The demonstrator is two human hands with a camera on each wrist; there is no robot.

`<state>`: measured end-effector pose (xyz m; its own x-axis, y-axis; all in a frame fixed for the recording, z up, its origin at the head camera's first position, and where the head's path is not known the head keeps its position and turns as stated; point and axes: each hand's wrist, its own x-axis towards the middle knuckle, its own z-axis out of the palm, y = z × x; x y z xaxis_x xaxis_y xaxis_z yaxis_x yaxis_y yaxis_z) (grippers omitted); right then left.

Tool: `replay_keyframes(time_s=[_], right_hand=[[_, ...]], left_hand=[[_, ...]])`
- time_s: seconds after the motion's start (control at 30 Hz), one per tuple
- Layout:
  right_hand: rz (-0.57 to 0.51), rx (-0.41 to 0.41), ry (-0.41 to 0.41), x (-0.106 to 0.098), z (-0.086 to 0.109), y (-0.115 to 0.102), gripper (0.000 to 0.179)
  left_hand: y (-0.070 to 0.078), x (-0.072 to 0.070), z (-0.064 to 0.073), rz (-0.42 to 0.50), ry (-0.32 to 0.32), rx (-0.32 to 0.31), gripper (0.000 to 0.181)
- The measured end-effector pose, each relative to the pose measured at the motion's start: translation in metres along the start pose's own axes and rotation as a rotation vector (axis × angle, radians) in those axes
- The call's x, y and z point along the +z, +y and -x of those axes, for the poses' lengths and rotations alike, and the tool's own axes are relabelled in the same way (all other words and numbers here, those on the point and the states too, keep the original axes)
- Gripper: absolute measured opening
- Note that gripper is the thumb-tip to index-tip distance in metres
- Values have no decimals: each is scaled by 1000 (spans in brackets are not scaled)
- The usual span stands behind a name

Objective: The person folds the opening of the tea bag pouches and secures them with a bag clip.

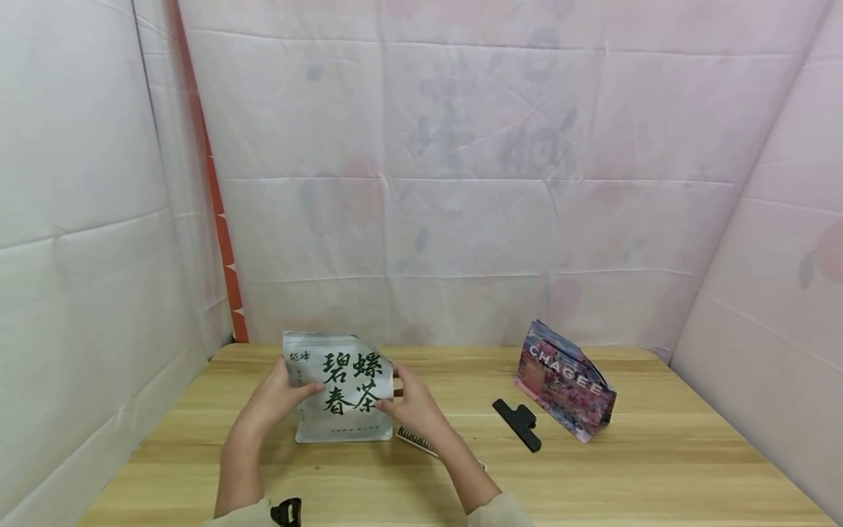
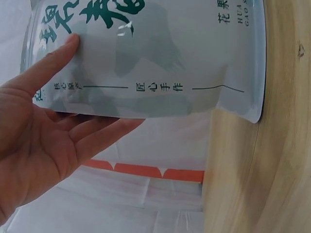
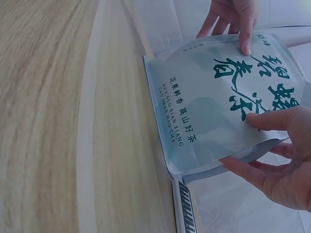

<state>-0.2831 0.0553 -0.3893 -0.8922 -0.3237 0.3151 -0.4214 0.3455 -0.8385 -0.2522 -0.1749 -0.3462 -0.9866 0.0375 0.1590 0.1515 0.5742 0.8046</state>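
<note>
A pale silver-green tea pouch with large dark green characters stands on the wooden table, its top right corner slanting down. My left hand grips the left side, thumb across the front; in the left wrist view, the fingers reach round behind the pouch. On the opposite side my right hand holds the edge, its thumb on the front near the lowest characters. The right wrist view shows other fingers at the side fold and behind. The pouch's bottom edge sits at the tabletop.
A black clip lies to the right of the pouch. Beyond it a colourful CHAGEE bag stands at an angle. A narrow white item with dark slots lies partly under my right forearm. White cloth walls enclose the table.
</note>
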Motion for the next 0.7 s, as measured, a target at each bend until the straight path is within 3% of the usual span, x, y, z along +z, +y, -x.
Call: replay_keyframes(time_s=[0.13,0.33,0.7], right_hand=[[-5,18,-11,0,1,-5,53],[-38,37,-49,-2,2,-9,53],[-101,88,-157,-18,3,-6,48]], left_hand=[[-2,-4,2,11,-12,31,67],[-1,-8,7,2,-22,29,68],[-2,-9,7,44,-62,88,49]])
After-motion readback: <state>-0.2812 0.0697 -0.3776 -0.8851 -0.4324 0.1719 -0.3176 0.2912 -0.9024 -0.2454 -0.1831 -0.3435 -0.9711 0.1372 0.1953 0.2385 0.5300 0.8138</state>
